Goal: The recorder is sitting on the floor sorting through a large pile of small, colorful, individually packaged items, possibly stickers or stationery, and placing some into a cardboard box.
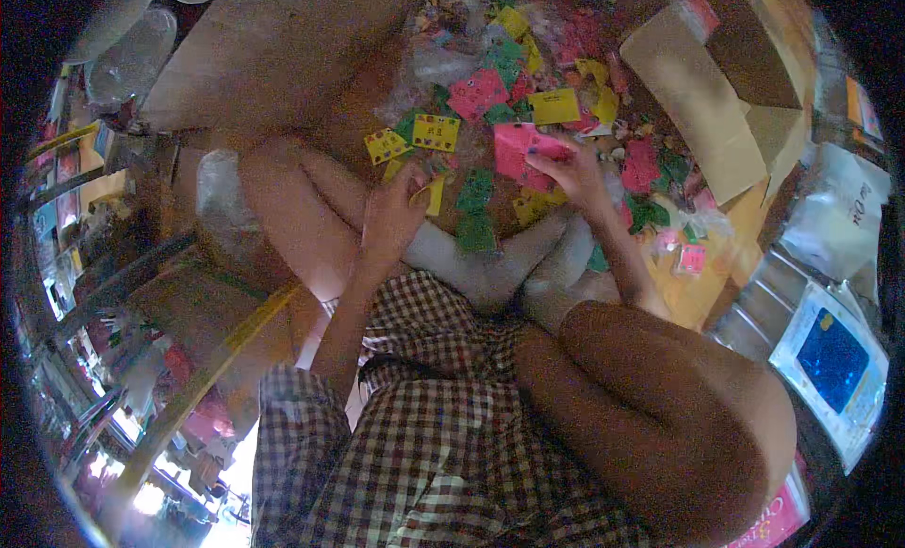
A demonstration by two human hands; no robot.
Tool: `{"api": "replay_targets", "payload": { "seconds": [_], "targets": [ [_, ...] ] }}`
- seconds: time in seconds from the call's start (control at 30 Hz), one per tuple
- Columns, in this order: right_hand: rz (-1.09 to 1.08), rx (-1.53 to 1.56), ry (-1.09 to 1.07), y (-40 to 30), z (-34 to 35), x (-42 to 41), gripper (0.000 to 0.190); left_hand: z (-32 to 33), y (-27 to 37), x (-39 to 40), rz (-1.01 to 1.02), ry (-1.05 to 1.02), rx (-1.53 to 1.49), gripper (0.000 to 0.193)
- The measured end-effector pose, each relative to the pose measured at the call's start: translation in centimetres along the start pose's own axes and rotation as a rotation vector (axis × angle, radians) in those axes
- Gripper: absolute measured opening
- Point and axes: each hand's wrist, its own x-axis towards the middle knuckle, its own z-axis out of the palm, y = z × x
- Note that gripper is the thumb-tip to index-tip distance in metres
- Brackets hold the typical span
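Observation:
My right hand [578, 172] pinches a pink card [515, 152] between thumb and fingers, above the floor between my crossed legs. To its left, my left hand [404, 198] is curled with its fingertips on a small yellow card [435, 196]. Two yellow printed cards, one flat [435, 133] and one tilted [387, 146], lie just beyond the left hand. Green cards [475, 208] lie between the hands, close to my feet. Another yellow card [554, 106] and a pink card [479, 94] rest on the pile past my hands.
Mixed pink, green and yellow cards and clear plastic wrap [442, 63] spread across the wooden floor [682, 286]. An opened cardboard box [696, 102] stands at the right. Nearby are a white plastic bag [834, 208] and a blue-and-white package [834, 364]. Cluttered shelves [78, 265] line the left.

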Motion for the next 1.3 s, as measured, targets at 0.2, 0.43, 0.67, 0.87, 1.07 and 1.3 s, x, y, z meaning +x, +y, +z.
{"api": "replay_targets", "payload": {
  "seconds": [0.2, 0.43, 0.67, 0.87, 1.07, 1.3],
  "targets": [
    [0.350, 0.493, -0.399, -2.4, 1.8, -1.2, 0.033, 3.9, -0.1, 0.3, -0.078, -0.090, -1.217, 0.047],
    [0.148, 0.164, -0.269, -5.6, 2.5, -2.0, 0.027, 4.8, 0.0, -0.6, -0.116, -0.064, -1.223, 0.039],
    [-0.054, 0.522, -0.332, -4.9, 2.4, -1.2, 0.029, 3.4, 2.1, -2.0, -0.052, -0.066, -1.046, 0.035],
    [0.196, 0.377, -0.310, -5.1, 5.4, -2.1, 0.031, 4.0, 0.8, -2.1, -0.111, -0.097, -1.180, 0.029],
    [0.204, 0.460, -0.326, -1.4, 6.1, -0.6, 0.039, 2.4, -0.8, -3.7, 0.223, -0.112, -1.420, 0.034],
    [-0.337, -0.547, -0.166, -1.5, 7.3, -0.2, 0.036, 1.1, -2.9, -4.4, 0.007, 0.025, -1.778, 0.037]
  ]
}}
